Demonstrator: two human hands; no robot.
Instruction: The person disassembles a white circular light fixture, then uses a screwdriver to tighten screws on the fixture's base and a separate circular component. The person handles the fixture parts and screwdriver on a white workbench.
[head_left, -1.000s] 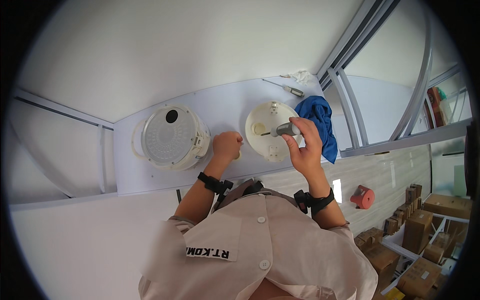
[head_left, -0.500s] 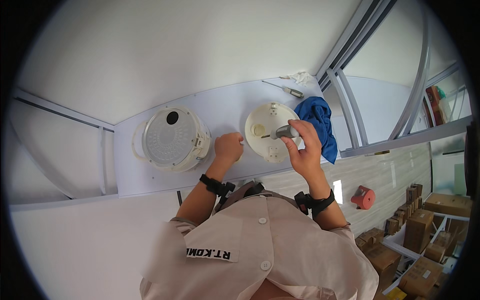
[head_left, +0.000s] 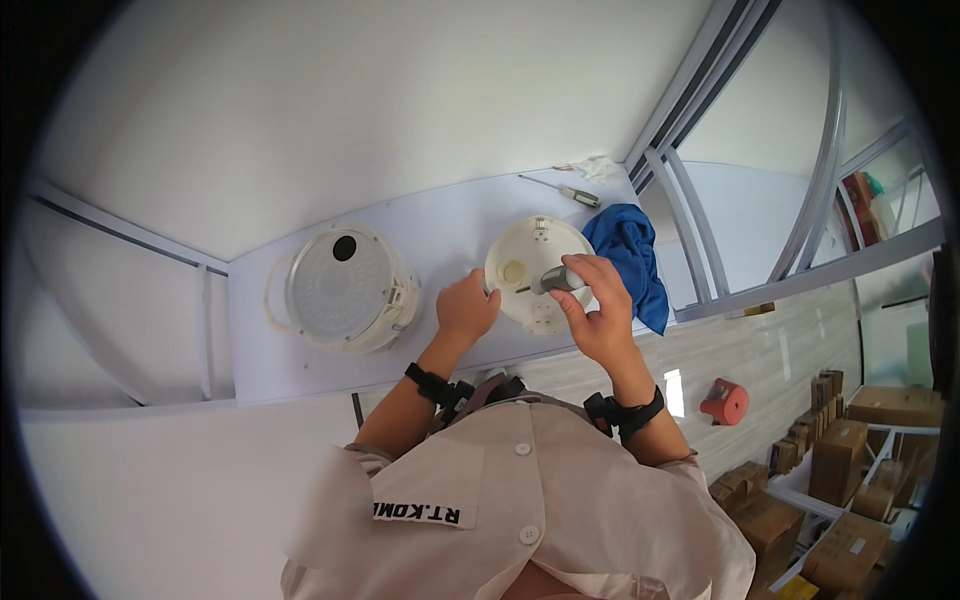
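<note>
A white round cover [head_left: 510, 240] with metal brackets and a cream ring on it lies on the pale table. My right hand [head_left: 604, 310] grips the grey handle of a screwdriver [head_left: 562, 279] between thumb and fingers. Its shaft slants down to the left over the middle of the cover. At the cover's left rim is my left hand [head_left: 466, 308], its fingers curled and the thumb against the edge. What lies inside those fingers is hidden.
To the left stands a white rice cooker [head_left: 338, 285] with a silver top. A second screwdriver [head_left: 578, 196] lies behind the cover, near a white crumpled cloth [head_left: 597, 168]. A blue cloth [head_left: 628, 262] lies at the right. A red stool [head_left: 725, 401] and cardboard boxes [head_left: 838, 455] stand beyond.
My left hand has moved slightly right, up to the cover's rim. My right hand and the screwdriver have shifted a little left and down over the cover.
</note>
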